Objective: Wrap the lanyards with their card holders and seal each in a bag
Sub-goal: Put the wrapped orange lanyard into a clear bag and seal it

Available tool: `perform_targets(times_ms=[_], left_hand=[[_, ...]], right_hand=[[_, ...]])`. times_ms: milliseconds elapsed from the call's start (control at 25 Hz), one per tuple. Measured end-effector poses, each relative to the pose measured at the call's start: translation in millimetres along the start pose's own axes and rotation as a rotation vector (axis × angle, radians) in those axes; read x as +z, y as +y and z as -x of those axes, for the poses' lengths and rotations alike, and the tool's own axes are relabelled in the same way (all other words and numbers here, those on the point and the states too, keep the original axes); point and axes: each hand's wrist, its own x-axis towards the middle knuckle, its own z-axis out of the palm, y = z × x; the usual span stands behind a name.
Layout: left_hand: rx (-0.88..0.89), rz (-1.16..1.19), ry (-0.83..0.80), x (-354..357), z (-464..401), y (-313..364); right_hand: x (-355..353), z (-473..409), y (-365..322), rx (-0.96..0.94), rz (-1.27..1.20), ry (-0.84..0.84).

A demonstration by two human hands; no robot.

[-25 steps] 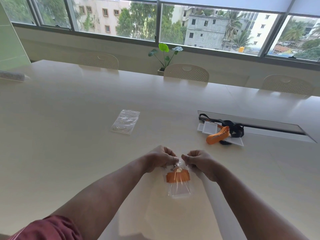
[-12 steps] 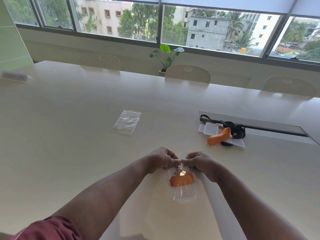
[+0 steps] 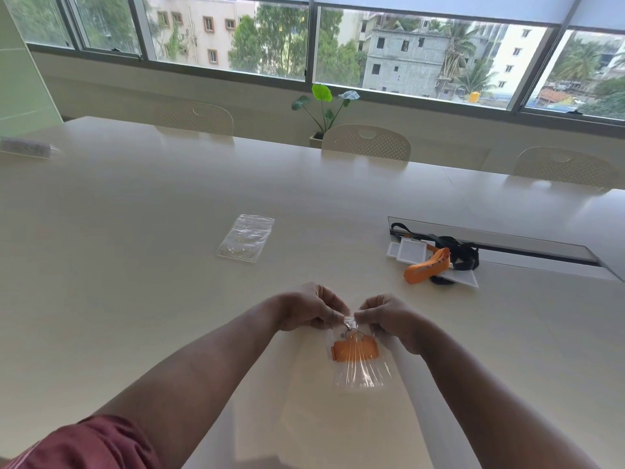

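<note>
both hands, left hand (image 3: 306, 308) and right hand (image 3: 389, 316), pinch the top of a clear bag (image 3: 360, 367) holding an orange lanyard (image 3: 355, 349), above the table (image 3: 135, 265). spare bags (image 3: 246, 243) lie far left; 2 card holders (image 3: 407, 249) with loose lanyards (image 3: 439, 262) lie far right.

We're in an office meeting room: a long pale conference table (image 3: 142, 211) fills the frame, with a recessed cable slot (image 3: 490, 243) at right. 3 perforated cream chairs (image 3: 367, 142) line its far edge. Across the top, a wide window band (image 3: 304, 35) shows city buildings, a potted plant (image 3: 323, 110) below it.
</note>
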Motion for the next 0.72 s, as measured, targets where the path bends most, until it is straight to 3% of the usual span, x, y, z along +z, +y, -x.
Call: perform_targets(times_ms=[320, 720], left_hand=[[-0.012, -0.066, 0.047, 2, -7, 0], [-0.018, -0.035, 0.189, 3, -7, 1]], right_hand=[[1, -4, -8, -0.011, 0.18, -0.017], [3, -11, -8, -0.012, 0.22, -0.007]])
